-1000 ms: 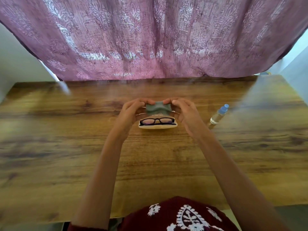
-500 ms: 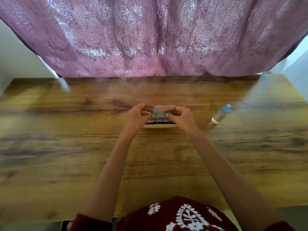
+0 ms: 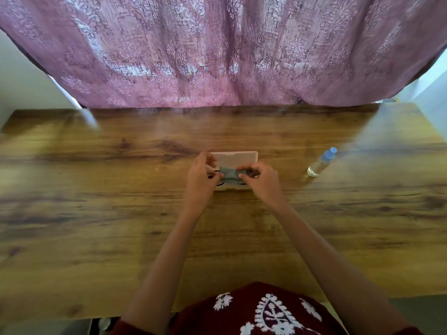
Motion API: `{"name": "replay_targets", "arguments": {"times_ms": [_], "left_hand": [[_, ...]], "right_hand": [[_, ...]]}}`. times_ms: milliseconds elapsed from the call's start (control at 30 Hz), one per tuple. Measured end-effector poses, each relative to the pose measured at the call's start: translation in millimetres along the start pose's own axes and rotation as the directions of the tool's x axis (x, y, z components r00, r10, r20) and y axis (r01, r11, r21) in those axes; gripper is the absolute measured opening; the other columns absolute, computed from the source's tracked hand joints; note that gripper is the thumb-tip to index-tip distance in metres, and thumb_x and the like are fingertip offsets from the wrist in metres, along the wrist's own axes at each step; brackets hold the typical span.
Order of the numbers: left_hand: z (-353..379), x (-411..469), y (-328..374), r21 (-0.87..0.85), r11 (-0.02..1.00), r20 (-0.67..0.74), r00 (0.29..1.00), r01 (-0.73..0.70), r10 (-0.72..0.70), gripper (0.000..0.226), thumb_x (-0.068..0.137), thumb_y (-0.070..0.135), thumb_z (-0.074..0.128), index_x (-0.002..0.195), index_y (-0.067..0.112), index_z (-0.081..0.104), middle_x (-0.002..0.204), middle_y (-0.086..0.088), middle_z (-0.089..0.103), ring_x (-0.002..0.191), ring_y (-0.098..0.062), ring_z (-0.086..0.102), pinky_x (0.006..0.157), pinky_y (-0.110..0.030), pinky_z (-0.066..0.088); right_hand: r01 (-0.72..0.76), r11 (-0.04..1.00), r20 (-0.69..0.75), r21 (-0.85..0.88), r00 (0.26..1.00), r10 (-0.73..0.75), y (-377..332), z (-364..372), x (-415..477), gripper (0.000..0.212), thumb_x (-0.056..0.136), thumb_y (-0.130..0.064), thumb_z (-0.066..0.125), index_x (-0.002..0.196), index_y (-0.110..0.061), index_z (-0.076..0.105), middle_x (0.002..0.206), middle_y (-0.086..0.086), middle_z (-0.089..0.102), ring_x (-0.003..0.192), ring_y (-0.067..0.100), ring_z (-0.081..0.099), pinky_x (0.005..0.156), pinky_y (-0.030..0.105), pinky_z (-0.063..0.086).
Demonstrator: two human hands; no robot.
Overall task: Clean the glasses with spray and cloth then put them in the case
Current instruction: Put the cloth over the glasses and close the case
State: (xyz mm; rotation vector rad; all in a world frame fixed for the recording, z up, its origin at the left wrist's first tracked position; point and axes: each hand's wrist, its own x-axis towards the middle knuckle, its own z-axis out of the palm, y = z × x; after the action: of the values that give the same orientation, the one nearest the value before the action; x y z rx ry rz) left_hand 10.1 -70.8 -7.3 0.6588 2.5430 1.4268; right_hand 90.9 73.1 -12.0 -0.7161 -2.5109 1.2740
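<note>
A pale open glasses case (image 3: pixel 238 157) lies at the middle of the wooden table (image 3: pixel 96 213), lid raised toward the far side. The dark-framed glasses (image 3: pixel 221 183) lie in the case, mostly hidden under a folded grey cloth (image 3: pixel 228 173) and my hands. My left hand (image 3: pixel 200 176) pinches the cloth's left end. My right hand (image 3: pixel 260 180) pinches its right end. The cloth sits low over the case, on or just above the glasses. A clear spray bottle (image 3: pixel 320 163) with a blue cap stands to the right, apart from my hands.
A mauve patterned curtain (image 3: pixel 217 52) hangs along the table's far edge. Bare wood spreads left and right of the case. My dark red embroidered garment (image 3: pixel 261 310) shows at the near edge.
Both hands have brought the cloth nearer and lower, from above the raised lid down over the glasses in the case. The glasses, plainly seen before, are now mostly covered.
</note>
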Motion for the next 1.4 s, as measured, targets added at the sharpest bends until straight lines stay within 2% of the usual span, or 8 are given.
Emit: {"name": "replay_targets", "arguments": {"times_ms": [133,300,400,500,600,1067,1233,1400], "left_hand": [[3,-5,-4,0.049,0.999,-0.045,0.999,-0.013,0.015,0.041,0.077,0.006,0.075,0.099,0.022,0.045,0.099,0.003,0.051,0.081,-0.008,0.054,0.062,-0.007,0.044],[4,-5,-14,0.120,0.982,-0.158,0.980,0.145,-0.125,0.078,0.069,0.027,0.084,0.129,0.009,0.038,0.117,0.002,0.039,0.112,-0.020,0.045,0.089,-0.033,0.045],[3,-5,-19,-0.034,0.969,-0.040,0.968,0.245,-0.247,0.102,0.068,0.033,0.084,0.146,0.016,0.021,0.140,-0.006,0.040,0.127,-0.021,0.040,0.103,-0.039,0.042],[-2,-6,-22,-0.108,0.959,0.111,0.962,0.261,-0.249,0.112,0.066,0.033,0.086,0.150,0.020,0.014,0.137,0.001,0.045,0.122,-0.010,0.044,0.095,-0.020,0.047],[-5,-5,-30,0.014,0.967,0.172,0.953,0.253,-0.251,0.123,0.050,0.047,0.087,0.149,0.027,0.016,0.139,-0.002,0.046,0.126,-0.021,0.045,0.102,-0.044,0.045],[-18,-4,-28,0.135,0.970,0.219,0.949,0.202,-0.228,0.088,0.069,0.025,0.084,0.142,0.022,0.035,0.134,-0.003,0.050,0.125,-0.024,0.041,0.103,-0.045,0.041],[-18,-6,-26,0.111,0.974,0.217,0.951,0.199,-0.220,0.090,0.068,0.021,0.084,0.143,0.020,0.035,0.127,0.002,0.053,0.120,-0.018,0.044,0.100,-0.037,0.040],[-16,-8,-27,0.118,0.965,0.170,0.953,0.233,-0.251,0.095,0.066,0.026,0.085,0.145,0.023,0.032,0.130,0.000,0.055,0.122,-0.022,0.046,0.099,-0.042,0.044]], "right_hand": [[0.018,0.997,-0.009,-0.078,1.000,-0.019,4,6,-3,0.021,0.084,-0.018,0.071,0.104,-0.025,0.071,0.106,-0.001,0.057,0.098,0.016,0.054,0.083,0.023,0.049],[0.050,0.988,-0.012,-0.145,0.999,-0.052,6,6,-2,0.024,0.085,-0.017,0.070,0.109,-0.022,0.070,0.109,-0.002,0.050,0.098,0.011,0.051,0.067,0.001,0.038],[0.068,0.986,-0.017,-0.151,0.997,-0.071,7,7,-4,0.025,0.086,-0.016,0.069,0.111,-0.020,0.070,0.109,-0.002,0.048,0.099,0.011,0.049,0.069,-0.003,0.037],[0.082,0.984,-0.021,-0.156,0.996,-0.086,8,7,-4,0.026,0.087,-0.016,0.068,0.113,-0.018,0.070,0.107,-0.003,0.046,0.099,0.011,0.048,0.072,0.002,0.036],[0.088,0.987,-0.021,-0.134,0.996,-0.092,7,5,-4,0.026,0.088,-0.017,0.068,0.114,-0.018,0.069,0.108,-0.001,0.048,0.100,0.010,0.047,0.078,0.010,0.038],[0.193,0.968,-0.263,-0.160,0.937,-0.230,-4,-4,4,0.030,0.092,-0.023,0.062,0.120,-0.013,0.063,0.112,0.002,0.048,0.102,0.007,0.042,0.088,0.018,0.039],[0.161,0.965,0.072,-0.206,0.986,-0.149,-13,-18,40,0.044,0.100,-0.040,0.044,0.135,-0.015,0.051,0.131,0.007,0.050,0.121,0.017,0.046,0.100,0.033,0.041],[0.061,0.986,0.288,-0.156,0.958,-0.014,-14,-22,52,0.032,0.100,-0.034,0.046,0.123,-0.018,0.063,0.112,-0.003,0.063,0.096,0.010,0.056,0.078,0.022,0.042]]}}
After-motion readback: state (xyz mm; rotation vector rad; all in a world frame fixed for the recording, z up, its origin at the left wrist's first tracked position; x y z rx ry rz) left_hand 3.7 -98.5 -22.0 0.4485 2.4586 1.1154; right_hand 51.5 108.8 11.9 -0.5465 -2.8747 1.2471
